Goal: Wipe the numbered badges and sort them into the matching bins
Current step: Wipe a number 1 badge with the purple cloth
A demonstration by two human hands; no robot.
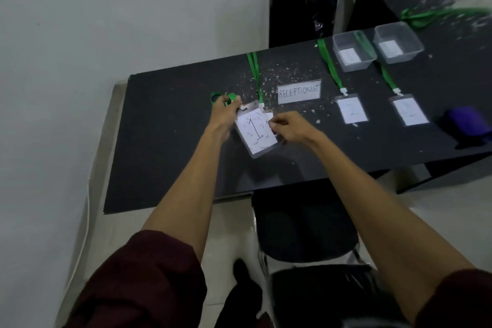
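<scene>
over the left half of the black table, a badge marked 1, scribbled over with dark marks, tilted; lifted or just resting on the surface, cannot tell which. pinched at the top left corner by the left hand, fingers curled and closed on that corner, a loop of green strap right at the fingertips. pinched at the right edge by the right hand, thumb and fingertips together on the clear sleeve. green lanyard ending in a clip at the badge's top edge, stretched toward the far side of the table.

just right of the hands, a white sign lettered "receptionist", flat among pale crumbs. further right, a badge marked 2 and a third badge, number too blurred to read, each flat with its own green lanyard.

behind those, a left bin and a right bin, clear plastic, side by side, a white label in the bottom of each; green strap draped into the left one.

near the right edge, a crumpled purple cloth, well apart from both hands. black chair beyond the table, another chair at the near edge. dark red sleeves pushed up both arms.
</scene>
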